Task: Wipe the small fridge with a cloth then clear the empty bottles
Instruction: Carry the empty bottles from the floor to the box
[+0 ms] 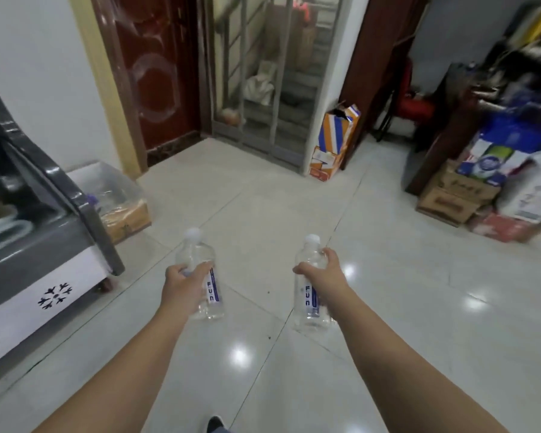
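Clearing phase: L hand [181, 284] fingers wrap one clear plastic empty bottle [204, 276]; R hand [324, 276] grips second clear bottle [310, 295]. Grey small fridge [44, 245] alongside; disposal pending.

- The left bottle [205, 276] carries a white label with dark blue letters running down it: "FUN".
- The right bottle [310, 292] has the same label, also reading "FUN".
- The small fridge [53, 276] bears black snowflake signs on its white front panel, without words.
- Print on the cardboard boxes [459, 189] at the right is too blurred to read.
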